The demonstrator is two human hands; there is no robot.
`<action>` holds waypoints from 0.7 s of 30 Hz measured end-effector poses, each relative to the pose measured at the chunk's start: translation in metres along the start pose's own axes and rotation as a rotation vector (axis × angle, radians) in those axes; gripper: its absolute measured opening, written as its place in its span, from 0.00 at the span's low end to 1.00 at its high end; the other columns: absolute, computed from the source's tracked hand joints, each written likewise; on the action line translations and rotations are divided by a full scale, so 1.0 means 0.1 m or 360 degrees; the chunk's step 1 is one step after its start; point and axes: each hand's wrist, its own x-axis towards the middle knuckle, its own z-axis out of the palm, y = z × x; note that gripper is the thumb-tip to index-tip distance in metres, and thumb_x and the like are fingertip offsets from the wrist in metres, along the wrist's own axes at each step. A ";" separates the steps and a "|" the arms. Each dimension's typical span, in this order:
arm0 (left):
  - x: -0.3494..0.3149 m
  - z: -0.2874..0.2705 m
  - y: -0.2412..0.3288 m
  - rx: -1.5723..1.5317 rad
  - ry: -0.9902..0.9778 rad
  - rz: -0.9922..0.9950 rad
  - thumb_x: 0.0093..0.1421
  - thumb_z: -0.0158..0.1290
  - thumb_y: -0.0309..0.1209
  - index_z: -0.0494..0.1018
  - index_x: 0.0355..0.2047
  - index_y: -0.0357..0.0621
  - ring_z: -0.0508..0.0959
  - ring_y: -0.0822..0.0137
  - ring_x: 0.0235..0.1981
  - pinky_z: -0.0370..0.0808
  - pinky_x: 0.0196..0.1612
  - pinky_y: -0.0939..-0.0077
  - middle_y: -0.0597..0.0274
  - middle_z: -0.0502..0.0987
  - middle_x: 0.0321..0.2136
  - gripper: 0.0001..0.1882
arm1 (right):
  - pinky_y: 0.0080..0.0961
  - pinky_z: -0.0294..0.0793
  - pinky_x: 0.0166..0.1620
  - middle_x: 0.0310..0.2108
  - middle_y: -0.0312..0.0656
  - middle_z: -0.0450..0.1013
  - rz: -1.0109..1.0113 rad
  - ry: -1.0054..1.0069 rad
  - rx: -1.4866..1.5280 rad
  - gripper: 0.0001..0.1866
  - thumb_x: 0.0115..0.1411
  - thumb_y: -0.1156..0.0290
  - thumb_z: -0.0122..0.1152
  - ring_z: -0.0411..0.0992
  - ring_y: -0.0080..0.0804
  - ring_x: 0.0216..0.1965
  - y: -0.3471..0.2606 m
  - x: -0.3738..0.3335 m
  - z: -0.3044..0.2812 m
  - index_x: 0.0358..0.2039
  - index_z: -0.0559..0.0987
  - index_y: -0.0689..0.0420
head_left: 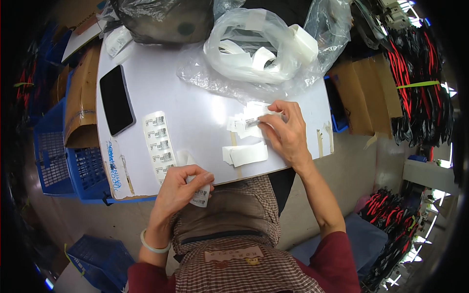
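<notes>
Your left hand [181, 189] pinches white barcode stickers [200, 197], your right hand [290, 135] a white label [252, 122]; a cloudy plastic bag [213, 52] holds curled white paper [263, 57]

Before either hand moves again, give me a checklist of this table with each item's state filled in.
1. Left hand has its grip on a barcode label strip: ok, held at the table's near edge.
2. Right hand has one label singled out from the small label pile: cannot tell, the fingers hide it.
3. Flat label strip lies printed side up: ok.
4. White slips are squared up: not ok, their edges are offset.
5. Phone is clear of both hands: ok.
6. Clear plastic bag is open: ok.
</notes>
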 end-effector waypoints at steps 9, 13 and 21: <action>0.01 -0.01 -0.06 0.0059 -0.0048 0.0038 0.64 0.55 0.31 0.79 0.33 0.30 0.80 0.73 0.24 0.76 0.28 0.82 0.57 0.81 0.24 0.12 | 0.37 0.67 0.48 0.43 0.43 0.70 0.0118 -0.0206 0.0132 0.16 0.42 0.78 0.70 0.68 0.44 0.45 0.03 0.11 -0.05 0.34 0.80 0.55; 0.00 0.00 -0.07 0.0058 -0.0031 0.0004 0.64 0.55 0.31 0.79 0.32 0.31 0.80 0.73 0.24 0.76 0.28 0.83 0.58 0.81 0.24 0.12 | 0.37 0.67 0.50 0.45 0.44 0.70 0.0163 -0.0284 0.0161 0.22 0.43 0.77 0.71 0.68 0.45 0.47 -0.03 0.13 -0.10 0.42 0.79 0.56; -0.02 0.02 -0.09 -0.0248 -0.0027 0.0072 0.64 0.52 0.26 0.76 0.41 0.30 0.82 0.68 0.28 0.82 0.34 0.74 0.52 0.81 0.31 0.10 | 0.36 0.69 0.51 0.45 0.45 0.72 0.0080 -0.0240 0.0284 0.24 0.44 0.77 0.69 0.68 0.44 0.48 -0.10 0.14 0.22 0.45 0.78 0.59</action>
